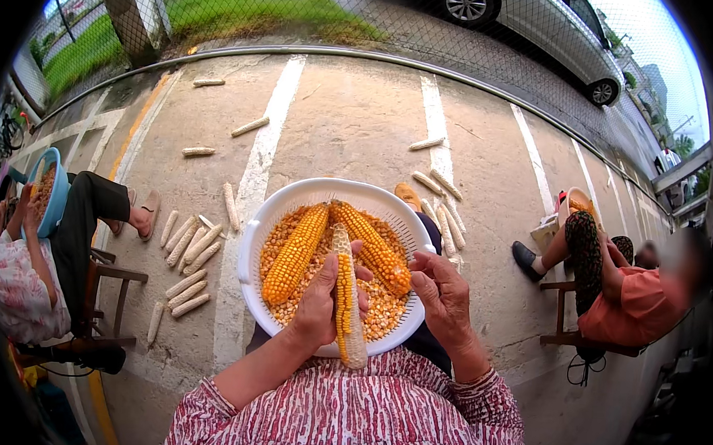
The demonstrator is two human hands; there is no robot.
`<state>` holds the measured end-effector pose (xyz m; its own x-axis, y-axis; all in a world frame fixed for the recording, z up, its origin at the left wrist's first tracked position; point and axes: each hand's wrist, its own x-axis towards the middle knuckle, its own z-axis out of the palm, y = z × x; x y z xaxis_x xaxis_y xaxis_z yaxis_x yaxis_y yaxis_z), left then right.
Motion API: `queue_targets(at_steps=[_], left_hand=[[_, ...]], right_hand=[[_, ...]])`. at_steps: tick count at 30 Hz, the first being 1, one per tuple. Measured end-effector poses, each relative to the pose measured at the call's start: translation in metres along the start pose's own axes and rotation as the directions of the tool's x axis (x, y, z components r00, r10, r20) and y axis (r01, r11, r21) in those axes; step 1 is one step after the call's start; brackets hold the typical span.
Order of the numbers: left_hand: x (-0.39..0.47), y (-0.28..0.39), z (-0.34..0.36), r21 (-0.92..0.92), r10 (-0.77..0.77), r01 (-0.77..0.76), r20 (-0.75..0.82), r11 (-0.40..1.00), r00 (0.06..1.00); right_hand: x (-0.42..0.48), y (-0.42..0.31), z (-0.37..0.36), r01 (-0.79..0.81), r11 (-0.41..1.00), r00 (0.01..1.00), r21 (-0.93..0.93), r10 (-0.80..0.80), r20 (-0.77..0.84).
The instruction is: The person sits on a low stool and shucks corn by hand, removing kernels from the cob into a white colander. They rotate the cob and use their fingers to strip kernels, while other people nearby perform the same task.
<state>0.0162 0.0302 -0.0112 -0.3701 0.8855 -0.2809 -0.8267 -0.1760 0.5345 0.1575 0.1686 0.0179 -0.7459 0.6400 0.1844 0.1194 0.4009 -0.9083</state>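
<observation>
My left hand (322, 305) grips a partly shelled corn cob (353, 334), a few rows of yellow kernels still on its left side and bare cob on the right. Beside it, over the right rim, my right hand (446, 294) is raised with bent fingers and nothing visible in them. A white plastic colander (249, 259) rests on my lap below both hands. Loose corn kernels (382, 317) fill its bottom. Two full ears lie on them: a left ear of corn (297, 249) and a right ear of corn (370, 241), their tips meeting near the far side.
Bare cobs (195, 247) lie scattered on the concrete floor (350, 119), with more cobs (447, 224) at right. A seated person (26, 290) at left holds a blue basin (58, 198); another person (625, 297) sits at right. A chain-link fence (353, 52) crosses ahead.
</observation>
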Motion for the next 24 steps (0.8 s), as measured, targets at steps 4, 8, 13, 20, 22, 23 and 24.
queue_targets(at_steps=[4, 8, 13, 20, 22, 23, 24], left_hand=[[0.000, -0.003, -0.001, -0.030, -0.035, 0.034, -0.042, 0.999, 0.999], [-0.001, -0.007, -0.011, -0.080, 0.005, -0.012, -0.079, 0.997, 0.997], [-0.001, -0.005, -0.009, -0.070, -0.025, 0.015, -0.144, 0.997, 0.989], [-0.002, 0.007, -0.008, -0.070, 0.057, -0.066, -0.120, 0.995, 0.991], [0.000, 0.019, -0.009, -0.054, 0.110, -0.117, -0.126, 0.992, 0.986], [-0.001, 0.025, -0.010, -0.049, 0.142, -0.149, -0.137, 0.988, 0.980], [-0.001, 0.034, -0.009, -0.082, 0.149, -0.163, -0.158, 0.983, 0.976]], right_hand=[[0.010, 0.026, 0.024, -0.052, 0.999, 0.998, 0.002, 0.052, 0.021], [0.028, 0.056, 0.019, -0.070, 0.961, 0.977, -0.266, 0.013, -0.211], [0.048, 0.065, 0.009, 0.064, 0.786, 0.940, -0.615, -0.255, -0.228], [0.041, 0.085, -0.009, -0.140, 0.698, 0.981, -0.702, 0.192, -0.004], [0.042, 0.077, -0.015, -0.095, 0.679, 0.981, -0.728, 0.188, 0.048], [0.042, 0.069, -0.016, -0.072, 0.684, 0.981, -0.726, 0.180, 0.073], [0.042, 0.060, -0.018, -0.049, 0.689, 0.980, -0.723, 0.172, 0.097]])
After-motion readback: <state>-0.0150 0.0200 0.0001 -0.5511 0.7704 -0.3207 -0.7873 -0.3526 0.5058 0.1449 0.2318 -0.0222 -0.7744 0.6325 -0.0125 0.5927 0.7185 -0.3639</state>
